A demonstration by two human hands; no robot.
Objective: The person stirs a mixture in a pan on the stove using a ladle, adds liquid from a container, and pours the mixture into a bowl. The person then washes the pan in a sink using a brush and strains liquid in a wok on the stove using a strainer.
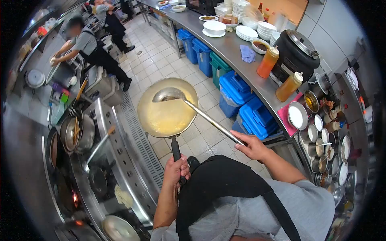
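My left hand [176, 170] is wrapped round the black handle of a wok [144, 116], held out in front of me above the floor. Yellowish liquid [167, 118] with froth near the handle side lies in the wok. My right hand [252, 146] grips the end of a long metal handle belonging to a ladle [169, 94]. The ladle's bowl rests inside the far part of the wok, and some dark bits show in it. Whether the bowl touches the wok's wall I cannot tell.
At left runs a stove [116, 140] with pans and a visible flame. A steel counter [237, 64] on the right carries plates, sauce bottles [268, 62] and a black soup kettle [295, 56]. Blue bins [255, 120] stand beneath it. Two people [94, 48] stand further off at left.
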